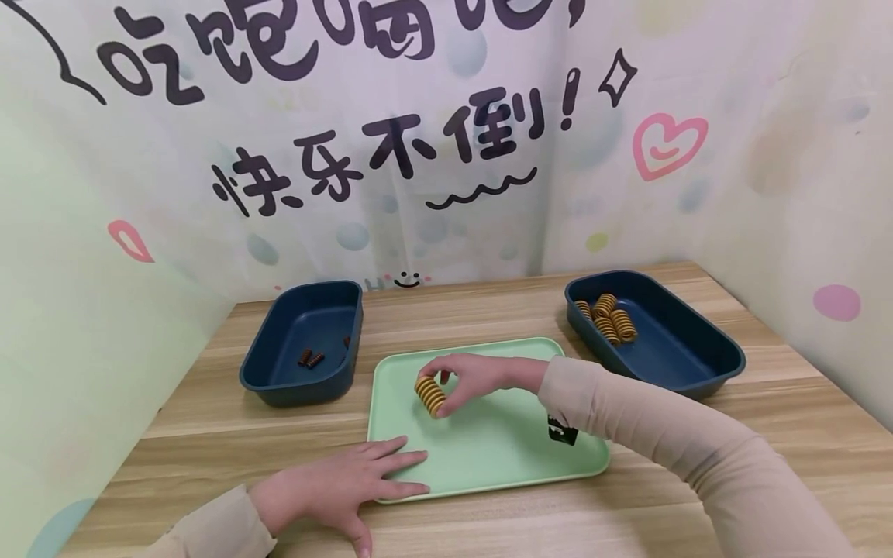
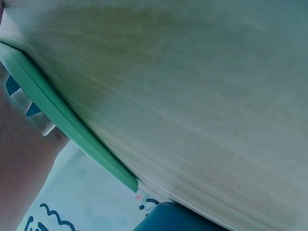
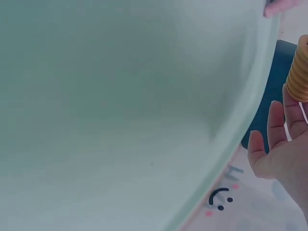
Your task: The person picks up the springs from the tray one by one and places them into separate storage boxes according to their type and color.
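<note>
Between thumb and fingers, my right hand (image 1: 473, 381) pinches a yellow coil spring (image 1: 430, 396) with dark gaps between its turns. The spring is tilted over the left half of a pale green tray (image 1: 509, 457). In the right wrist view the spring (image 3: 299, 72) sits at the fingertips, partly cut off by the frame edge; the other fingers are loosely bent. My left hand (image 1: 349, 482) lies with spread fingers over the tray's front left corner, the fingertips on the tray. In the left wrist view the tray's rim (image 2: 67, 118) crosses in front of that hand.
A dark blue bin (image 1: 302, 391) at the back left contains a few small brown coils (image 1: 314, 359). Another blue bin (image 1: 687, 349), back right, holds several yellow coil springs (image 1: 623, 325) at its left end. A printed curtain (image 1: 391, 225) hangs behind the wooden table (image 1: 446, 310).
</note>
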`<state>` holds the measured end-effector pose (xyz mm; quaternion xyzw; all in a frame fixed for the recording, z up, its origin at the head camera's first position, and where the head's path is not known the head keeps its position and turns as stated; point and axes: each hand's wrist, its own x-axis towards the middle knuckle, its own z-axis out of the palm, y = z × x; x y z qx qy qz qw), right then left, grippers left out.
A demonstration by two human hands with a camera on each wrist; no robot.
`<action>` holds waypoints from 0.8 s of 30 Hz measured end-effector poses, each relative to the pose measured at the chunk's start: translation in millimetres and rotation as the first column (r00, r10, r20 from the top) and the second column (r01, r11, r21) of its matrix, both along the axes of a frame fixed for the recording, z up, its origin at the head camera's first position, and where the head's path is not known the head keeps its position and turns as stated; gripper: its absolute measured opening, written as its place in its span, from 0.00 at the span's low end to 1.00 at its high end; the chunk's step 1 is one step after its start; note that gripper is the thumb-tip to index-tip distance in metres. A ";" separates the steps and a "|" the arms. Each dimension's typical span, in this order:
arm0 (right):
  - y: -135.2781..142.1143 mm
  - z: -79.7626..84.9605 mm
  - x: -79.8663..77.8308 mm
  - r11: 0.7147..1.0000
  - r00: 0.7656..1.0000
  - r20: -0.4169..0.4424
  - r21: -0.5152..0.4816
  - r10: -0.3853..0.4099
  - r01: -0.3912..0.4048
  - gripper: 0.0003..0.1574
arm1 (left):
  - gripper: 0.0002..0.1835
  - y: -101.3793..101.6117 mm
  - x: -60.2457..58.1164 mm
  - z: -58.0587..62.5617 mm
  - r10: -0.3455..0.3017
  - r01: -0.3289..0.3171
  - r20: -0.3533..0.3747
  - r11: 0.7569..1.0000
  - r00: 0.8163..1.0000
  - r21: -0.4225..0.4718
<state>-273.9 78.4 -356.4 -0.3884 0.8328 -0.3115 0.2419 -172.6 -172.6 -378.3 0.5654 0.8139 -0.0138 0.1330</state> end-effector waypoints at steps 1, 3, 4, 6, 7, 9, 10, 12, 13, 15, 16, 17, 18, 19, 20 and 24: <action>1.9 2.6 0.0 1.000 1.000 0.007 -0.009 0.001 -0.001 0.32 | 0.47 -0.1 0.1 0.1 0.001 -0.001 -0.003 1.000 1.000 0.001; 5.8 7.5 -0.8 0.999 1.000 0.017 -0.031 0.012 -0.011 0.31 | 0.47 -0.3 0.5 0.1 0.001 -0.001 -0.011 1.000 1.000 0.001; 7.8 9.9 -1.4 0.999 1.000 0.017 -0.040 0.017 -0.017 0.31 | 0.47 -0.4 0.6 0.1 0.000 0.000 -0.015 1.000 1.000 0.001; 12.1 15.1 -2.5 0.999 1.000 0.015 -0.047 0.020 -0.019 0.30 | 0.47 -0.4 0.9 0.4 0.001 -0.001 -0.016 1.000 1.000 -0.001; 14.3 17.5 -3.3 0.999 1.000 0.011 -0.050 0.019 -0.019 0.31 | 0.47 -0.3 0.9 0.5 0.002 -0.002 -0.014 1.000 1.000 -0.002; 19.0 23.5 -4.1 0.999 1.000 0.010 -0.050 0.004 -0.004 0.32 | 0.47 -0.4 0.9 0.5 0.005 -0.005 -0.010 1.000 1.000 -0.004; 21.7 26.0 -5.0 0.999 1.000 0.002 -0.049 -0.003 0.003 0.32 | 0.47 -0.2 0.8 0.5 0.004 -0.004 -0.009 1.000 1.000 -0.004; 27.5 31.6 -6.4 0.998 1.000 -0.006 -0.049 -0.026 0.025 0.33 | 0.47 0.0 0.5 0.3 0.004 -0.004 -0.004 1.000 1.000 -0.003; 30.4 34.6 -7.0 0.998 0.999 -0.013 -0.052 -0.035 0.034 0.34 | 0.47 0.1 0.3 0.0 0.003 -0.003 -0.004 1.000 1.000 -0.002; 36.6 40.8 -8.0 0.997 0.998 -0.020 -0.058 -0.053 0.052 0.35 | 0.47 0.1 0.1 -0.3 0.003 -0.003 -0.002 1.000 1.000 -0.001; 39.7 43.6 -8.7 0.996 0.998 -0.023 -0.063 -0.060 0.058 0.35 | 0.47 0.1 0.0 -0.4 0.004 -0.004 0.001 1.000 1.000 -0.001; 42.8 46.6 -9.1 0.995 0.997 -0.022 -0.067 -0.070 0.069 0.35 | 0.47 0.0 -0.1 -0.5 0.005 -0.005 0.003 1.000 1.000 -0.001; 45.9 49.4 -9.4 0.995 0.997 -0.019 -0.070 -0.079 0.077 0.35 | 0.47 0.0 0.0 -0.4 0.005 -0.005 0.004 1.000 1.000 -0.001; 48.9 52.1 -9.8 0.994 0.996 -0.022 -0.071 -0.084 0.083 0.35 | 0.47 -0.1 0.1 -0.2 0.004 -0.004 0.002 1.000 1.000 0.000; 51.9 55.0 -9.8 0.993 0.996 -0.026 -0.075 -0.088 0.086 0.35 | 0.47 -0.2 0.3 0.1 0.005 -0.005 0.002 1.000 1.000 0.001; 63.7 64.2 -10.1 0.991 0.993 -0.053 -0.081 -0.109 0.104 0.35 | 0.47 0.0 1.3 1.4 0.001 -0.001 -0.011 1.000 1.000 0.003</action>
